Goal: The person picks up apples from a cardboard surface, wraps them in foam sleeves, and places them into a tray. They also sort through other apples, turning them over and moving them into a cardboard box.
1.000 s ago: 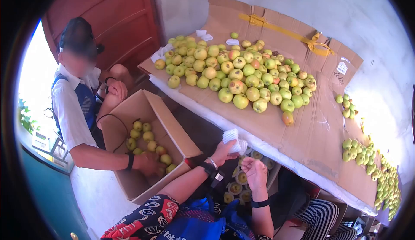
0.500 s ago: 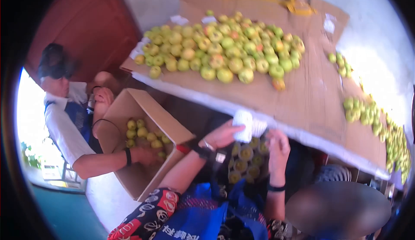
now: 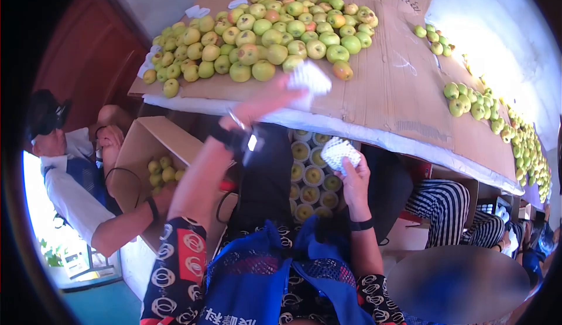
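My left hand [image 3: 270, 98], blurred by motion, is closed on white foam fruit nets [image 3: 309, 79] over the front edge of the apple pile [image 3: 263, 38]. In my right hand [image 3: 356, 180], thumb and fingers grip another white foam fruit net [image 3: 341, 153], held above the box below. That box holds rows of apples [image 3: 313, 176] in round white wraps, between my legs and under the table edge. The loose apples are green-yellow, some with a red blush, and lie on a cardboard-covered table [image 3: 386, 102].
At the left, a person [image 3: 76, 190] reaches into a cardboard box [image 3: 137, 155] with apples inside. More apples [image 3: 474, 102] line the table's right side. Someone in striped trousers [image 3: 442, 205] sits at the right. The table's pale front edge [image 3: 433, 161] runs across my lap.
My left hand has moved up and left to the apple pile with foam nets. My right hand has gone slightly down and left and now holds a foam net. The view has shifted.
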Tool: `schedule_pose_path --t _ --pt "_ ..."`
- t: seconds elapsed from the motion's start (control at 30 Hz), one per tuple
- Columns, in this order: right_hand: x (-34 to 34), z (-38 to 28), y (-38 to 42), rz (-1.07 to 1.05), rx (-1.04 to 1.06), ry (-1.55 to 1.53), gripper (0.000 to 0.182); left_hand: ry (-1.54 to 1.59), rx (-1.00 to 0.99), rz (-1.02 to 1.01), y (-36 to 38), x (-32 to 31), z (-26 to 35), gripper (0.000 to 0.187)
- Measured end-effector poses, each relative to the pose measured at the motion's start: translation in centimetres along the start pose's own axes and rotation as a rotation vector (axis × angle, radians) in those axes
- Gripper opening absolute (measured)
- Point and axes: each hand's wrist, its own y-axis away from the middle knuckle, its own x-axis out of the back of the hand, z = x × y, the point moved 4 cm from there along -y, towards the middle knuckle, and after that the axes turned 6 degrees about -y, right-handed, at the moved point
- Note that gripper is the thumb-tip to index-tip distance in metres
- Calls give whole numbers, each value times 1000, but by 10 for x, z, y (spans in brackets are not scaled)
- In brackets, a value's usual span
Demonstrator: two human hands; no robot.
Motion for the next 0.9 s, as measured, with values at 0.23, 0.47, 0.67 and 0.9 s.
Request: schedule_pose_path --t 0.23,0.47,0.67,0.9 --pt "6 -11 -4 -70 -59 -133 20 348 -113 12 73 0 115 33" --pt "19 1 2 -92 -84 -71 29 -223 257 -599 187 -96 -38 29" --pt "21 10 -7 -109 -172 -84 31 437 669 62 315 -60 -89 34" --pt "2 17 -20 -135 -185 -112 28 254 626 62 319 -65 -82 31"
